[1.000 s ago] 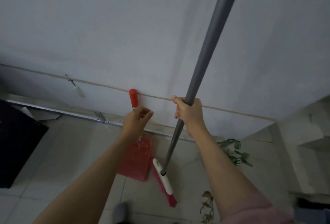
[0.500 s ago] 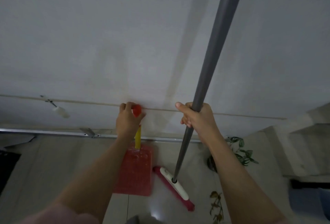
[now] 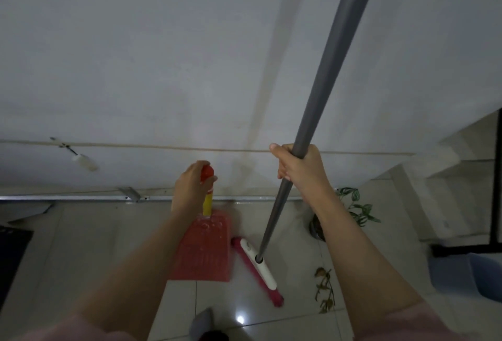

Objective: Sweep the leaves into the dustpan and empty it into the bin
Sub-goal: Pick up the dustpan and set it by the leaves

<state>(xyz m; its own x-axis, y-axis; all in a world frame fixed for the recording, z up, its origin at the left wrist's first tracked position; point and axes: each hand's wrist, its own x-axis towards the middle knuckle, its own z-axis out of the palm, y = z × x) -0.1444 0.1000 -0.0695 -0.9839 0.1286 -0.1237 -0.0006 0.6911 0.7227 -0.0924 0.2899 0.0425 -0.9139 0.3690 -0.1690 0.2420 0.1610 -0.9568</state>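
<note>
Left hand: your left hand point(image 3: 190, 188) is clenched round the red cap of the dustpan handle point(image 3: 207, 199). Gripping at the top lets you steer the pan without stooping.
Dustpan: the red dustpan point(image 3: 203, 253) hangs low by the wall point(image 3: 163, 68), wide mouth toward you. It is blurred, so you cannot tell whether its lip touches the floor point(image 3: 81, 245).
Right hand: your right hand point(image 3: 298, 169) grasps the grey broom pole point(image 3: 334, 68) at mid-length, probably for reach and leverage.
Broom head: the white and pink broom head point(image 3: 258, 267) lies slanted on the tiles just right of the pan, between the pan and the leaves.
Leaves: a dry brown sprig of leaves point(image 3: 324, 289) lies on the floor right of the broom head, apart from it and below a green potted plant point(image 3: 353, 204). None looks swept in.
Bin: the blue tub point(image 3: 467, 275) at the right edge is likely the bin, well apart from the pan.
Next move: you will likely need the bristles beyond the sprig to draw it toward the pan's mouth.
</note>
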